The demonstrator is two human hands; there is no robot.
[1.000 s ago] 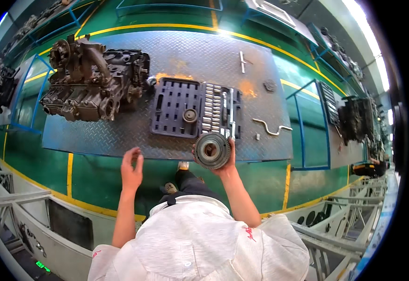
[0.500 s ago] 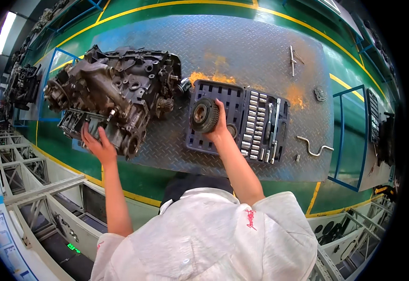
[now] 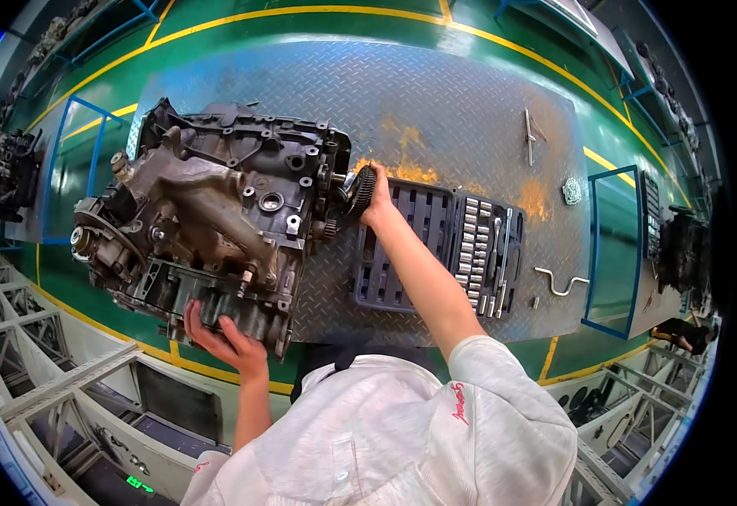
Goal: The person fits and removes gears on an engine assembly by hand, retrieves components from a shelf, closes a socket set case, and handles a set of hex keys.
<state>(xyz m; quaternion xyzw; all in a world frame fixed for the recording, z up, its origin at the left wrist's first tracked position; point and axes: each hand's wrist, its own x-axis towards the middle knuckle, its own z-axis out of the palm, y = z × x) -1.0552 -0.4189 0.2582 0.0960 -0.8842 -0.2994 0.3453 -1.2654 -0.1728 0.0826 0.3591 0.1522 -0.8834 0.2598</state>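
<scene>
A large engine block (image 3: 208, 181) with a brown manifold on it lies on the left part of the steel table. My right hand (image 3: 379, 199) is closed around a dark toothed gear wheel (image 3: 363, 192), held edge-on beside the engine's right end. The wheel is close to a shaft end there; whether they touch I cannot tell. Just below sits a small toothed sprocket (image 3: 326, 228) on the engine. My left hand (image 3: 232, 344) lies with fingers spread against the engine's near side, holding nothing.
An open socket set case (image 3: 385, 291), with sockets and ratchet tools in its right half, lies under my right forearm. Farther right on the diamond-plate table (image 3: 470, 93) are a T-shaped tool (image 3: 529, 137), a bent crank handle (image 3: 562, 282) and a small metal clump (image 3: 571, 191).
My right hand has carried the gear wheel from over the case up and left to the engine's end and turned it edge-on. The view has shifted; my left hand still touches the engine's near side.
</scene>
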